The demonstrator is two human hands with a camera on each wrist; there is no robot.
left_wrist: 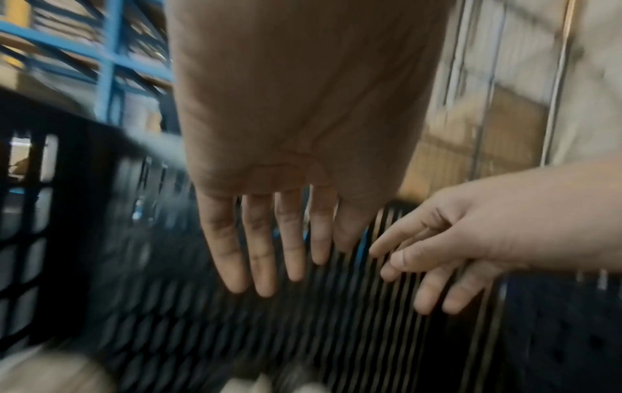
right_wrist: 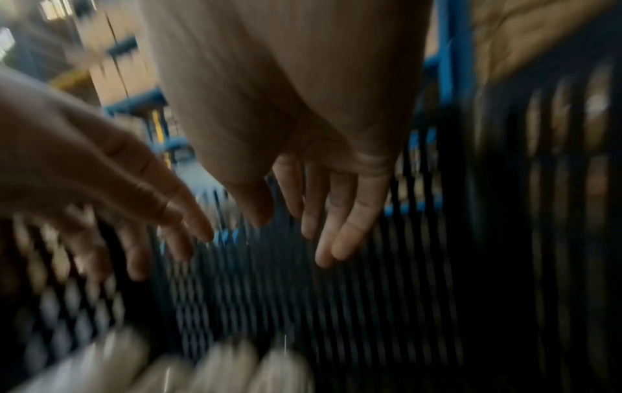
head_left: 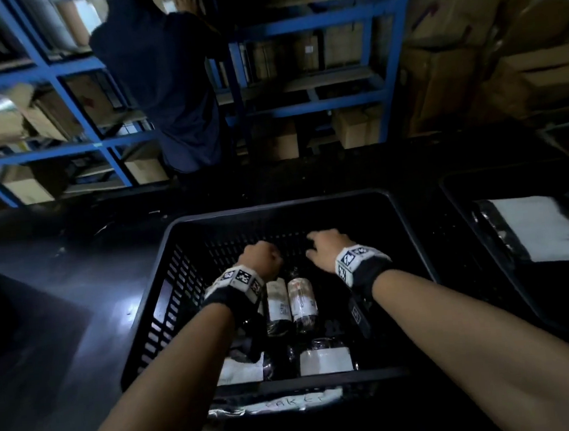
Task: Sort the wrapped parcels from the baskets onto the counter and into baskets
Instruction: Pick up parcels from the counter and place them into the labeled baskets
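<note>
Dark worktop (head_left: 60,303): bare glossy surface at far left, carrying the baskets.

Black slotted basket (head_left: 177,259): centre, on the worktop. Holds wrapped parcels, clear film over white labels; two bottle-shaped parcels (head_left: 290,300) lie side by side mid-basket, two flatter labelled parcels (head_left: 325,361) lie against the near wall. A white strip with handwriting sits on the near rim; the lettering is too faint to read.

Left hand (head_left: 262,258): lowered inside the basket above the far ends of the bottle-shaped parcels. The left wrist view shows the fingers (left_wrist: 259,252) straight and slightly apart, released, holding nothing.

Right hand (head_left: 323,246): just beside the left, also inside the basket near the far slotted wall. Fingers (right_wrist: 340,226) extended and relaxed, holding nothing.

Second black basket (head_left: 457,200): at right, containing a flat parcel with a large white label (head_left: 535,227).

Background: blue shelving (head_left: 390,68) stacked with cardboard boxes; a person in dark clothing (head_left: 162,88) reaches into a shelf.
</note>
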